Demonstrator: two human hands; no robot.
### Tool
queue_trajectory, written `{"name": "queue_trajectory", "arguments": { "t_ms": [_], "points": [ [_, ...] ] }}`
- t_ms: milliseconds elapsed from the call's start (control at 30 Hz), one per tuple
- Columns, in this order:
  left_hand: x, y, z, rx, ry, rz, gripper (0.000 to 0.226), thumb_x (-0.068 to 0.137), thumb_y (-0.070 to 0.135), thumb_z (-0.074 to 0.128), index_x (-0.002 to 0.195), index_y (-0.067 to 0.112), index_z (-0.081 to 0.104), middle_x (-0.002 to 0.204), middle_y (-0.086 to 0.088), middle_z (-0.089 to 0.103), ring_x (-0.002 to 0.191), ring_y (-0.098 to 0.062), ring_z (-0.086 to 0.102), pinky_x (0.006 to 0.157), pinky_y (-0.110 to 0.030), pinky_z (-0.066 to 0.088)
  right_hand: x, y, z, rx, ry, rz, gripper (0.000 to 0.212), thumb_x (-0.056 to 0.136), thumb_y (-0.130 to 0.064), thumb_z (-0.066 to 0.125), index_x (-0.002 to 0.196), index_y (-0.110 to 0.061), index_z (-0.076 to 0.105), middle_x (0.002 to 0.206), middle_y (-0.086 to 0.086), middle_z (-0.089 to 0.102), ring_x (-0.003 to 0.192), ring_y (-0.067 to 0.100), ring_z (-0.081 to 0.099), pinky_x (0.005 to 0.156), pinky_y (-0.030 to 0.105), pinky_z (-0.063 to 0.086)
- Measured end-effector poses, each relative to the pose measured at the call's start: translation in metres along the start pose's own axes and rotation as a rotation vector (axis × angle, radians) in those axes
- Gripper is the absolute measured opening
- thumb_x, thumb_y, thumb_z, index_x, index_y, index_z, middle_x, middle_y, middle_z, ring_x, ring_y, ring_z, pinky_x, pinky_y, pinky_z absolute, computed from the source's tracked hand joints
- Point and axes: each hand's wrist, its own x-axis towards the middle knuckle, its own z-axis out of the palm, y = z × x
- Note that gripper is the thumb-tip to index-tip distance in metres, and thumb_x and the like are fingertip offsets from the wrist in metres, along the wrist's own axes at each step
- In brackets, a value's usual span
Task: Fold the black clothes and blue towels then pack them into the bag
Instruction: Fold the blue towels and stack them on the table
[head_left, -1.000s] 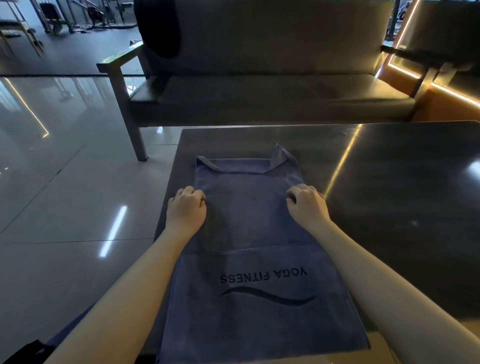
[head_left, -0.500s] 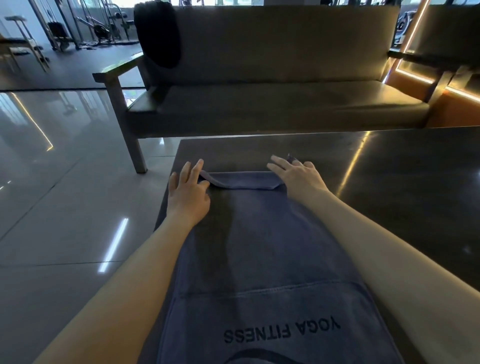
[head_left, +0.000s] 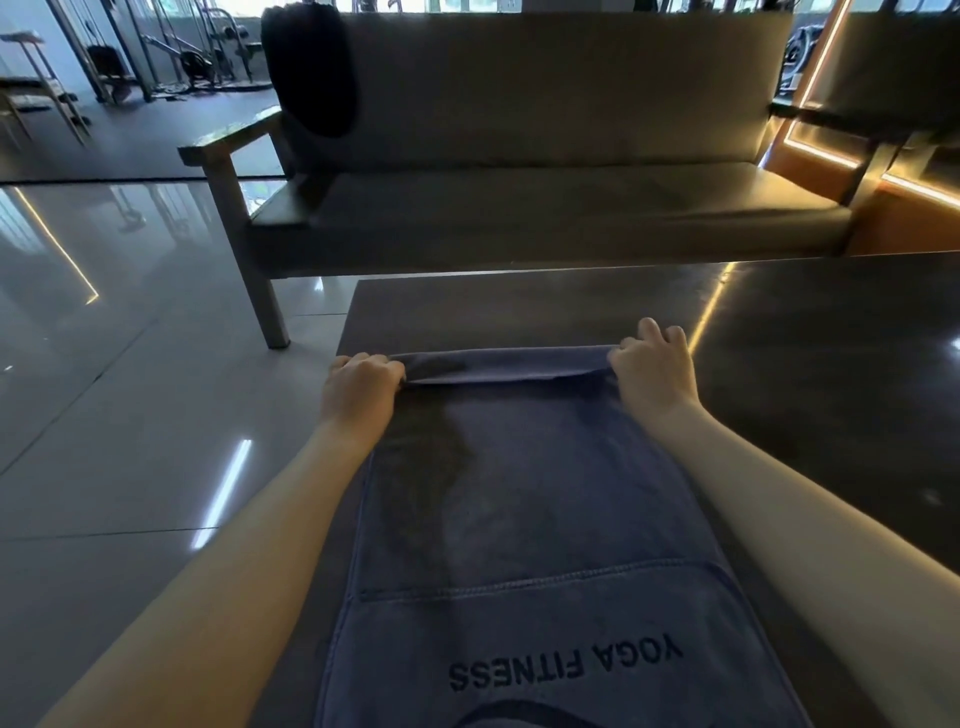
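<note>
A blue towel (head_left: 530, 499) printed "YOGA FITNESS" lies lengthwise on the dark table (head_left: 810, 374), running from the near edge away from me. My left hand (head_left: 361, 392) is closed on the towel's far left corner. My right hand (head_left: 654, 371) pinches the far right corner. Between the two hands the far edge is lifted into a small fold. A black garment (head_left: 311, 73) hangs over the left end of the bench backrest. No bag is in view.
A grey cushioned bench (head_left: 545, 208) with wooden arms stands just beyond the table. Glossy tiled floor (head_left: 130, 415) lies to the left. Gym equipment (head_left: 171, 57) stands at the far left back. An orange lit panel (head_left: 904, 208) is at the right.
Both hands slid from the towel's middle out to its far corners, lay flat there, and now grip the corners and lift the far edge. The view tilted upward.
</note>
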Motion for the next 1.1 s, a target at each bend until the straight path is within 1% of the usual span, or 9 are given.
{"name": "queue_trajectory", "arguments": {
  "t_ms": [167,400,467,600,667,733,833,933,1100],
  "points": [
    [-0.014,-0.007,-0.011,-0.069,-0.093,-0.013,0.016,0.092,0.014,0.055,0.101,0.013,0.068,0.090,-0.015,0.069,0.085,-0.037,0.062,0.076,-0.041,0.050,-0.028,0.009,-0.006,0.159,-0.022,0.038,0.020,0.096,-0.017,0.047,0.098,-0.016,0.067,0.103,0.004,0.064,0.109,0.023,0.049,0.098,0.035,0.031],
    [-0.057,0.008,-0.043,-0.099,-0.197,0.005,0.018,0.093,0.019,0.052,0.100,0.014,0.067,0.095,-0.014,0.069,0.088,-0.038,0.062,0.075,-0.041,0.050,-0.074,0.021,-0.018,0.291,-0.076,0.037,0.024,0.094,-0.016,0.047,0.097,-0.023,0.069,0.098,-0.001,0.067,0.112,0.019,0.052,0.111,0.041,0.021],
    [-0.070,0.011,-0.052,-0.134,-0.216,-0.011,0.017,0.092,0.019,0.053,0.097,0.014,0.068,0.095,-0.014,0.069,0.088,-0.038,0.062,0.074,-0.041,0.050,-0.091,0.022,-0.022,0.322,-0.065,0.019,0.021,0.093,-0.018,0.049,0.096,-0.024,0.069,0.097,-0.003,0.067,0.110,0.017,0.053,0.111,0.041,0.023],
    [-0.094,0.017,-0.074,-0.236,-0.205,-0.072,0.016,0.089,0.019,0.055,0.095,0.019,0.070,0.095,-0.010,0.068,0.086,-0.035,0.062,0.073,-0.039,0.051,-0.122,0.026,-0.026,0.403,-0.055,-0.002,0.026,0.094,-0.015,0.047,0.101,-0.020,0.072,0.097,-0.001,0.071,0.109,0.018,0.056,0.106,0.040,0.026],
    [-0.106,0.019,-0.085,-0.239,-0.196,-0.071,0.016,0.088,0.017,0.056,0.093,0.018,0.072,0.094,-0.010,0.068,0.086,-0.034,0.062,0.072,-0.038,0.051,-0.137,0.028,-0.027,0.430,-0.026,-0.003,0.024,0.093,-0.015,0.050,0.098,-0.019,0.073,0.094,-0.001,0.072,0.105,0.019,0.058,0.104,0.040,0.029],
    [-0.118,0.019,-0.095,-0.234,-0.171,-0.043,0.014,0.087,0.015,0.059,0.089,0.015,0.073,0.090,-0.010,0.068,0.085,-0.033,0.063,0.070,-0.036,0.050,-0.150,0.030,-0.030,0.440,-0.004,-0.012,0.021,0.092,-0.015,0.053,0.096,-0.019,0.074,0.091,-0.002,0.073,0.101,0.018,0.061,0.103,0.039,0.031],
    [-0.132,0.019,-0.106,-0.205,-0.114,0.050,0.006,0.077,0.006,0.070,0.075,0.011,0.072,0.075,-0.006,0.068,0.077,-0.030,0.064,0.062,-0.035,0.052,-0.166,0.034,-0.035,0.452,-0.010,-0.022,0.019,0.092,-0.015,0.056,0.097,-0.019,0.073,0.094,-0.004,0.073,0.102,0.017,0.061,0.103,0.040,0.033],
    [-0.146,0.022,-0.112,-0.133,-0.103,0.182,0.020,0.059,0.000,0.082,0.061,0.014,0.068,0.062,0.002,0.065,0.065,-0.024,0.065,0.056,-0.031,0.053,-0.180,0.036,-0.040,0.439,-0.026,-0.047,0.019,0.093,-0.017,0.055,0.100,-0.021,0.073,0.098,-0.005,0.072,0.104,0.016,0.059,0.104,0.038,0.032],
    [-0.163,0.027,-0.106,-0.074,-0.141,0.263,0.026,0.048,0.004,0.087,0.058,0.020,0.068,0.059,0.006,0.063,0.058,-0.021,0.063,0.054,-0.027,0.052,-0.196,0.038,-0.048,0.360,-0.099,-0.080,0.021,0.096,-0.026,0.052,0.110,-0.026,0.068,0.111,-0.009,0.068,0.113,0.014,0.054,0.106,0.036,0.029]
  ]
}}
